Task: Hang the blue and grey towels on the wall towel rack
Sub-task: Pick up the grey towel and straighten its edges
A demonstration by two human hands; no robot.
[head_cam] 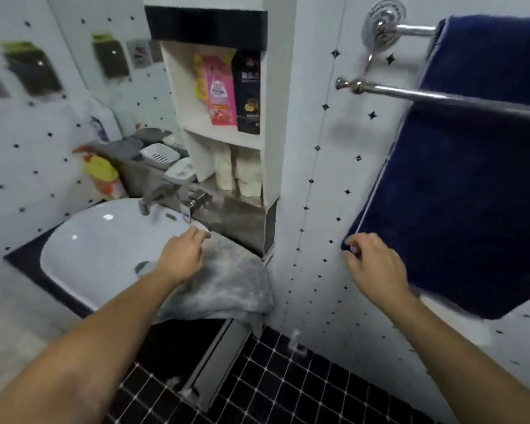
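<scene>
Under the left hand (182, 255), blurred grey towel (227, 286) partly hidden.

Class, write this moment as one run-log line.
blue towel: hung on rack | grey towel: on sink edge | left hand: open, on grey towel | right hand: at blue towel's corner

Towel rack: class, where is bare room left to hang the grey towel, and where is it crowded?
The front rail is bare from its knobbed end rightward to the frame edge. The back rail is bare only near the wall mount; the blue towel covers the rest.
</scene>
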